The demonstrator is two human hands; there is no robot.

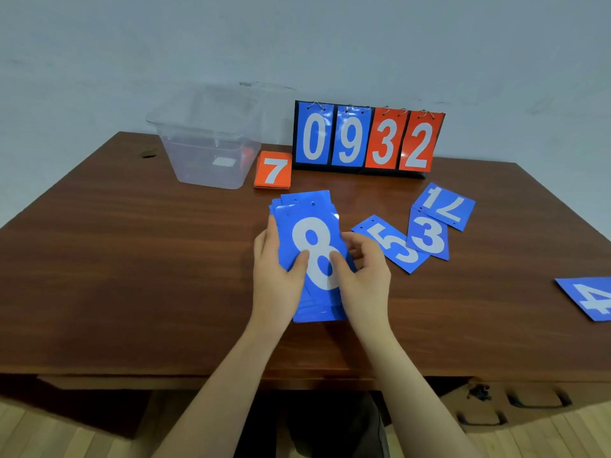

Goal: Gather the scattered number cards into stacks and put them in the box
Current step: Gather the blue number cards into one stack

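Both hands hold a blue card stack (pixel 310 256) topped by an 8, just above the worktop (pixel 132 259): left hand (pixel 276 269) and right hand (pixel 362 276), fingers curled round its edges, thumbs on its face. Landmark: clear box (pixel 206 143), behind-left of the stack. Beside the box, an orange 7 stack (pixel 273 170); farther right, loose blue cards 5 (pixel 391 244), 3 (pixel 428 234), 4 (pixel 591 299).

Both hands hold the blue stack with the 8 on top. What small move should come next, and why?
Probably the right hand should let go and reach for the blue 5 card, the nearest loose card, while the left hand keeps the blue stack. Blue cards 3, 17 and 4 also lie loose.
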